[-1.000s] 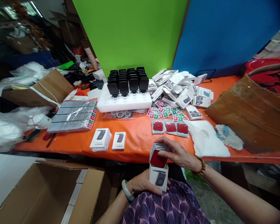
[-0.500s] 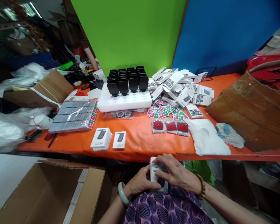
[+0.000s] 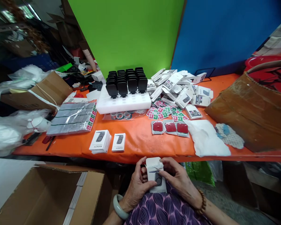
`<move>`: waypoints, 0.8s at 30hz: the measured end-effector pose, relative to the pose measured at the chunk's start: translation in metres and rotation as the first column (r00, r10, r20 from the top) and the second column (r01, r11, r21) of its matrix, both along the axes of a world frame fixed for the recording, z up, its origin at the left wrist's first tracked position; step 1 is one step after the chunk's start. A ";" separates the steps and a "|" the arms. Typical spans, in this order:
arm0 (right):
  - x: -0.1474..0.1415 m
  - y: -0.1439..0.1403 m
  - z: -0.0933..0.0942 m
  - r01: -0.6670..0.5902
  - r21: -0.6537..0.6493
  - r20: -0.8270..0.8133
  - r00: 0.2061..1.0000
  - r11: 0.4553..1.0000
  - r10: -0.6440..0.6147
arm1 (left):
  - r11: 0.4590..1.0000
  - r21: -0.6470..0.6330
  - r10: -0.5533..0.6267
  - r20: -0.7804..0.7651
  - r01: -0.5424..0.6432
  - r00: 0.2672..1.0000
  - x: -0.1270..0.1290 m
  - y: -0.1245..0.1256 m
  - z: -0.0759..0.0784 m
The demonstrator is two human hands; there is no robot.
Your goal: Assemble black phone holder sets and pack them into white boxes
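Note:
A small white box (image 3: 156, 181) with a dark ring-shaped device printed on its front is held upright over my lap, its top end open and the flap raised. My left hand (image 3: 140, 181) grips the box along its left side, thumb across the front. On the other side my right hand (image 3: 178, 178) has its fingers closed at the box's upper right edge, near the open end. Whether anything shows inside the opening is hard to make out. On the orange table just beyond lie a stack of white boxes (image 3: 99, 141) and a shorter stack (image 3: 118, 142), both marked MAGNETIC.
Black holders (image 3: 126, 82) stand in a white foam block (image 3: 124, 106). Behind lies a heap of white boxes (image 3: 178, 84), near three red-faced pieces (image 3: 170, 127) and scattered stickers (image 3: 161, 112). A cardboard carton (image 3: 84, 200) with boxes inside stands at lower left; a brown carton (image 3: 250, 109) sits right.
My right hand has shifted from covering the box's top to its upper right edge. The raised flap and more of the printed front now show. My left hand still holds the box.

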State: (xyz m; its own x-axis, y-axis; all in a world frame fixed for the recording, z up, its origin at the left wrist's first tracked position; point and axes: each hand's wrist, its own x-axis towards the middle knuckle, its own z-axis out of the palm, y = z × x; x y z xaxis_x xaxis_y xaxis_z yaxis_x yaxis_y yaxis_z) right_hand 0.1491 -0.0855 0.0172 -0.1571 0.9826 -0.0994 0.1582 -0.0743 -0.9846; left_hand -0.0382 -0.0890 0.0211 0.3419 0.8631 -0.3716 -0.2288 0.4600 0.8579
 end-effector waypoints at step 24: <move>-0.014 0.015 -0.012 -0.112 -0.125 -0.149 0.985 0.986 0.093 | 0.978 0.154 0.181 -0.306 -0.139 0.935 -0.003 0.017 0.002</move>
